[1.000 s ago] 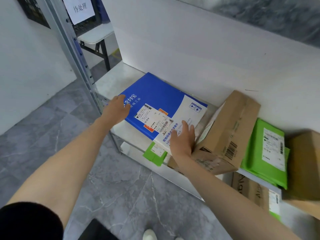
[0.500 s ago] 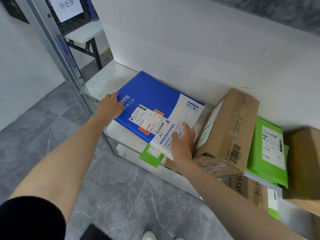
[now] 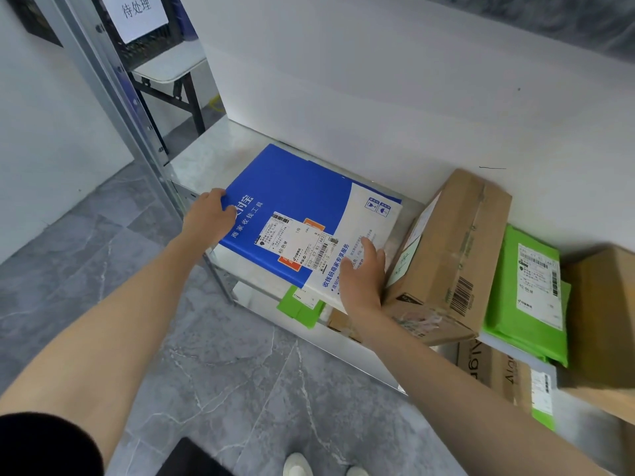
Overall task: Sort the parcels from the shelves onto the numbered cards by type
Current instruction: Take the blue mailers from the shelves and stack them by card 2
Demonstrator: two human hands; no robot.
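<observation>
Parcel in hand: a flat blue-and-white cardboard parcel [image 3: 295,187] is lying on the pale shelf board [image 3: 213,156], its near corner jutting past the front edge of the board.
Label: a white shipping label [image 3: 292,238] is sitting on top of the parcel, near the middle.
Left hand: the left hand [image 3: 209,214] is gripping the parcel's left corner, its fingers [image 3: 214,195] curling round the blue edge.
Right hand: the right hand [image 3: 364,276] is pressing down on the white near-right part of the parcel, its fingers [image 3: 369,249] lying straight and slightly spread on the top face.
Right neighbour: a brown cardboard box with a barcode [image 3: 457,242] is leaning tilted just beside the parcel, right next to the right hand.
Further right: a green plastic mailer bag [image 3: 525,304] is resting against that box, and a second brown box [image 3: 604,321] is standing beyond it at the frame edge.
Lower shelf: a small green mailer [image 3: 302,304] is poking out under the parcel, and a printed cardboard carton [image 3: 488,365] is sitting further right.
Frame: a grey metal upright [image 3: 113,97] is rising at the left end of the shelf.
Background: a white paper sign [image 3: 137,12] is hanging behind the upright.
Floor: grey marbled tiles [image 3: 206,372] are spreading below, with white shoe tips [image 3: 297,463] showing at the bottom.
</observation>
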